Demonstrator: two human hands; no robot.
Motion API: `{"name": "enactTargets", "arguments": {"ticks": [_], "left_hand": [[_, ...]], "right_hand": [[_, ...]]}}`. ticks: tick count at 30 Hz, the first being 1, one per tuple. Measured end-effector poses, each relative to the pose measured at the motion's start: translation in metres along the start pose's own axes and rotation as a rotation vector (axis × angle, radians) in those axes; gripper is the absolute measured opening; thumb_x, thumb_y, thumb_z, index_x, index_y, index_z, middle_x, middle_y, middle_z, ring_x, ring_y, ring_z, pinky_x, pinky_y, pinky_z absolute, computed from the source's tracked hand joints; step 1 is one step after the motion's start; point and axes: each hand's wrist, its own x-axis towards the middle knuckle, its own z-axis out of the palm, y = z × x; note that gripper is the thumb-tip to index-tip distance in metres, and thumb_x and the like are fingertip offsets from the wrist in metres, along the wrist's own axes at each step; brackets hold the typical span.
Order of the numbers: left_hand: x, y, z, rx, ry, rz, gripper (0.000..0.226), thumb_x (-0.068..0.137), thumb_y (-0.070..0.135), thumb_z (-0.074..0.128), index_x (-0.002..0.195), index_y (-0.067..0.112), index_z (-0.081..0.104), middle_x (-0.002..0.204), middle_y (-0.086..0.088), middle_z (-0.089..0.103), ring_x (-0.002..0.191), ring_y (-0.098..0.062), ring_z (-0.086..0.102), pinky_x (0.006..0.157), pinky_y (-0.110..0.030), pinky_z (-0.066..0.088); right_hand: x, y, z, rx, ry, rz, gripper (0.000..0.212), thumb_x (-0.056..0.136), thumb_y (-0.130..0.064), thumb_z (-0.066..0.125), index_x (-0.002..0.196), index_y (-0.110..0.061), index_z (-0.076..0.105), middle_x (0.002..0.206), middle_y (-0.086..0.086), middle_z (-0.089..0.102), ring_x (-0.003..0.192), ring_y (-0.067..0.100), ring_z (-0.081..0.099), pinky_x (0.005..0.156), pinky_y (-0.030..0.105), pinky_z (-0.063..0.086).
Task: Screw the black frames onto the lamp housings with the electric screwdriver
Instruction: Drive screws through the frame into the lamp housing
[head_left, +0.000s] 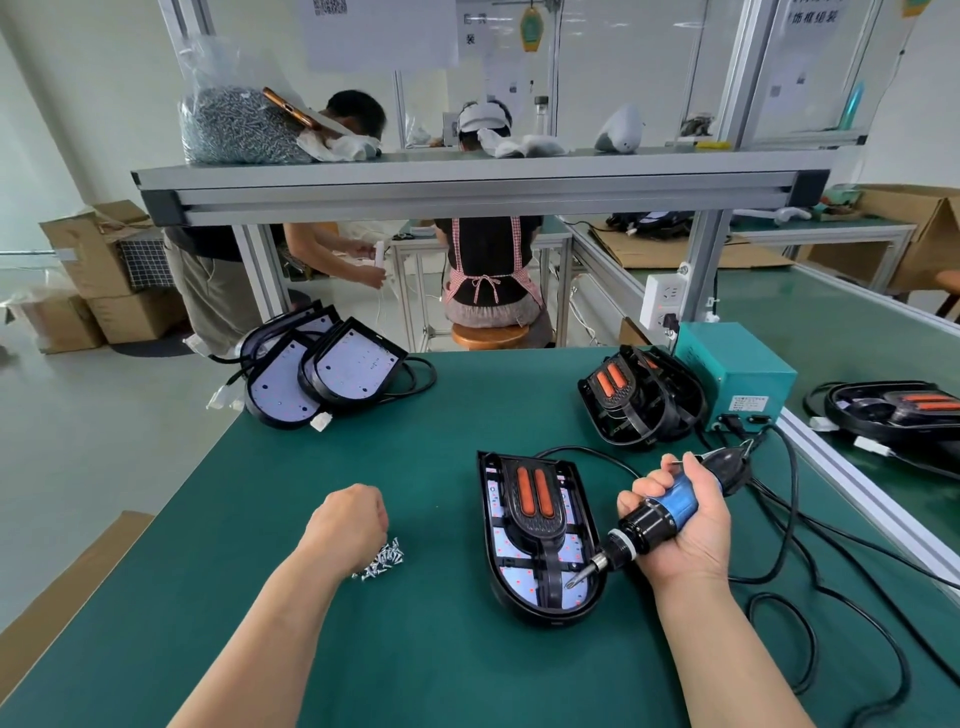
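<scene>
A black lamp housing lies on the green mat in front of me, with a black frame bearing two orange strips set in it. My right hand grips the blue-and-black electric screwdriver, whose bit tip rests on the frame's lower right part. My left hand is curled over a small pile of silver screws, fingers closed down on them; what it holds is hidden.
Several bare housings with white boards are stacked at the far left. Framed lamps sit at the far right beside a teal power box. Black cables trail right of my hand. People work beyond the bench.
</scene>
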Motion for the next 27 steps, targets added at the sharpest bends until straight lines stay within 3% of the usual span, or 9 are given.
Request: {"name": "enactTargets", "arguments": {"ticks": [12, 14, 17, 19, 21, 27], "left_hand": [[-0.004, -0.004, 0.005, -0.031, 0.105, 0.008, 0.017, 0.09, 0.004, 0.043, 0.084, 0.018, 0.051, 0.095, -0.004, 0.064, 0.091, -0.027, 0.059, 0.07, -0.033, 0.048], [-0.006, 0.0, 0.005, -0.108, 0.2, 0.001, 0.014, 0.091, 0.004, 0.044, 0.091, 0.015, 0.052, 0.095, -0.006, 0.064, 0.089, -0.029, 0.056, 0.069, -0.035, 0.045], [-0.018, 0.022, 0.004, -0.428, 0.289, 0.041, 0.014, 0.092, 0.009, 0.054, 0.094, 0.02, 0.063, 0.086, -0.001, 0.068, 0.078, -0.02, 0.057, 0.06, -0.027, 0.04], [-0.035, 0.047, 0.004, -0.683, 0.227, 0.112, 0.019, 0.087, 0.012, 0.067, 0.075, 0.026, 0.07, 0.069, 0.009, 0.068, 0.062, -0.01, 0.054, 0.05, -0.018, 0.041], [-0.053, 0.072, 0.008, -0.826, 0.133, 0.175, 0.018, 0.082, 0.013, 0.075, 0.067, 0.023, 0.071, 0.059, 0.013, 0.063, 0.057, -0.008, 0.051, 0.052, -0.017, 0.041], [-0.097, 0.12, 0.022, -0.854, -0.091, 0.274, 0.017, 0.081, 0.005, 0.069, 0.07, 0.018, 0.069, 0.059, 0.001, 0.067, 0.052, -0.007, 0.058, 0.059, -0.025, 0.053]], "right_hand": [[0.001, -0.001, 0.0, 0.011, -0.002, 0.004, 0.018, 0.095, -0.031, 0.06, 0.081, -0.02, 0.057, 0.065, -0.01, 0.046, 0.053, 0.006, 0.045, 0.057, 0.022, 0.031], [0.001, -0.001, 0.0, 0.018, 0.003, 0.003, 0.018, 0.095, -0.031, 0.06, 0.081, -0.02, 0.057, 0.065, -0.01, 0.046, 0.053, 0.005, 0.045, 0.058, 0.022, 0.031], [0.002, -0.001, -0.001, 0.038, 0.012, -0.001, 0.018, 0.094, -0.033, 0.061, 0.082, -0.02, 0.057, 0.065, -0.011, 0.046, 0.053, 0.005, 0.046, 0.062, 0.022, 0.031], [0.002, -0.002, -0.001, 0.071, 0.016, 0.001, 0.019, 0.094, -0.034, 0.061, 0.083, -0.02, 0.058, 0.065, -0.011, 0.046, 0.053, 0.005, 0.047, 0.063, 0.022, 0.031], [0.003, -0.004, -0.002, 0.11, 0.019, -0.001, 0.02, 0.095, -0.036, 0.061, 0.084, -0.02, 0.058, 0.066, -0.011, 0.046, 0.053, 0.004, 0.048, 0.064, 0.022, 0.031], [0.005, -0.012, -0.007, 0.228, 0.012, -0.017, 0.022, 0.095, -0.04, 0.061, 0.088, -0.019, 0.059, 0.069, -0.013, 0.047, 0.055, 0.004, 0.051, 0.064, 0.023, 0.032]]}}
